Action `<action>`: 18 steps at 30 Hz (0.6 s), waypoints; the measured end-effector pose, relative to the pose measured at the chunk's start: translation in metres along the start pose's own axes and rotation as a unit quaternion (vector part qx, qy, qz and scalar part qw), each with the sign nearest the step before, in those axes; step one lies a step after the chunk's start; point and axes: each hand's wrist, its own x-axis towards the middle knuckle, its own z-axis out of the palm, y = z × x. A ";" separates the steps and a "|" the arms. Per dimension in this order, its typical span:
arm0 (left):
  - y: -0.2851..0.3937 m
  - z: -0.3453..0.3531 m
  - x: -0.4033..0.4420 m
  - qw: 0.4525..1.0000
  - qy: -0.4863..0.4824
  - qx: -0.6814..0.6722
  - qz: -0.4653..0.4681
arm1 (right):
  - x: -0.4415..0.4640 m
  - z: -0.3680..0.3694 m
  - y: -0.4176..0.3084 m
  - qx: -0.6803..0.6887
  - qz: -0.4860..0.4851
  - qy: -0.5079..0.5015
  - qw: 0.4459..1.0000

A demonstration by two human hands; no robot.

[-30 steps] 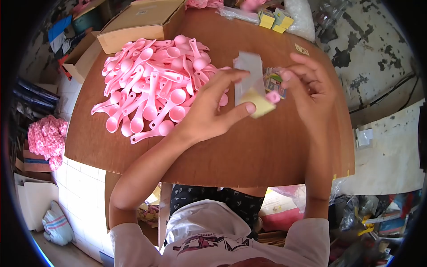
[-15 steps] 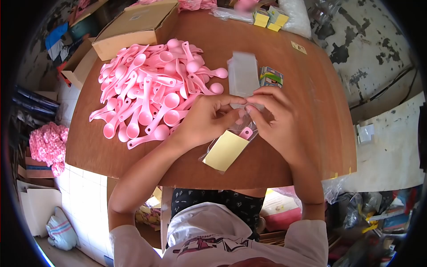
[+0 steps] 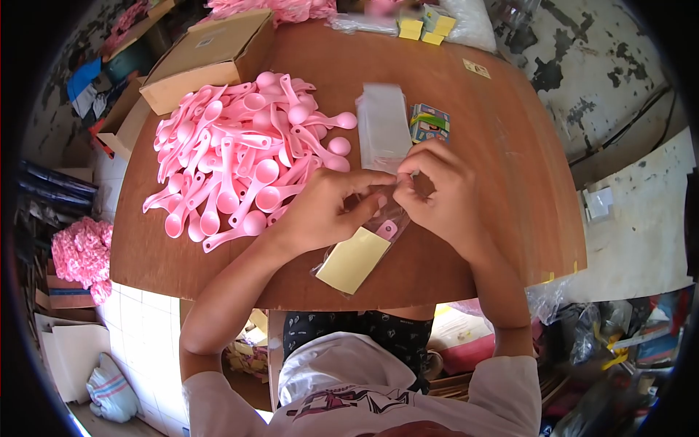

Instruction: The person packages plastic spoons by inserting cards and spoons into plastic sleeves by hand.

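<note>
A clear plastic bag [image 3: 397, 217] lies tilted on the table in front of me, its upper end between my two hands. Inside it a pale yellow card [image 3: 354, 261] covers most of a pink spoon [image 3: 387, 229], of which the holed handle end shows. My left hand [image 3: 331, 207] grips the bag's top from the left, index finger stretched along the edge and thumb beneath. From the right, my right hand [image 3: 440, 193] pinches the same edge between thumb and index finger. Just beyond the hands lies a stack of clear bags [image 3: 384, 124], beside a banded bundle of printed cards [image 3: 429, 122].
A large heap of pink spoons [image 3: 240, 156] spreads over the table's left side. Behind it stands a cardboard box [image 3: 207, 58]. Yellow card stacks [image 3: 433, 28] sit at the far edge, near a peeling wall [image 3: 582, 65]. The wooden table [image 3: 517, 182] curves around me.
The view has shifted slightly, so the tabletop things appear further left. My right thumb and index finger have drawn closer together at the bag's top edge. Both hands stay at the bag.
</note>
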 end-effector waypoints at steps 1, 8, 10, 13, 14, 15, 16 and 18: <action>0.000 0.000 -0.001 0.999 0.002 -0.032 -0.006 | 0.000 -0.001 0.001 0.031 0.014 0.002 0.999; 0.004 -0.001 -0.003 0.988 0.031 -0.154 -0.004 | 0.007 -0.030 0.002 0.281 0.118 0.076 0.950; 0.005 -0.004 -0.003 0.982 0.023 -0.185 -0.030 | 0.013 -0.055 0.019 0.448 0.181 0.104 0.869; 0.003 -0.005 -0.002 0.972 0.094 -0.213 0.000 | 0.018 -0.105 0.089 0.663 0.191 0.050 0.722; 0.006 -0.005 -0.002 0.972 0.092 -0.217 0.001 | 0.010 -0.113 0.123 0.689 0.194 0.027 0.697; 0.008 -0.006 -0.002 0.975 0.101 -0.199 -0.006 | -0.002 -0.119 0.156 0.451 0.346 0.013 0.822; 0.010 -0.006 -0.002 0.977 0.111 -0.181 -0.012 | -0.017 -0.121 0.183 0.170 0.464 -0.003 0.869; 0.011 -0.005 -0.002 0.975 0.116 -0.187 -0.014 | -0.058 -0.118 0.219 -0.077 0.403 0.023 0.911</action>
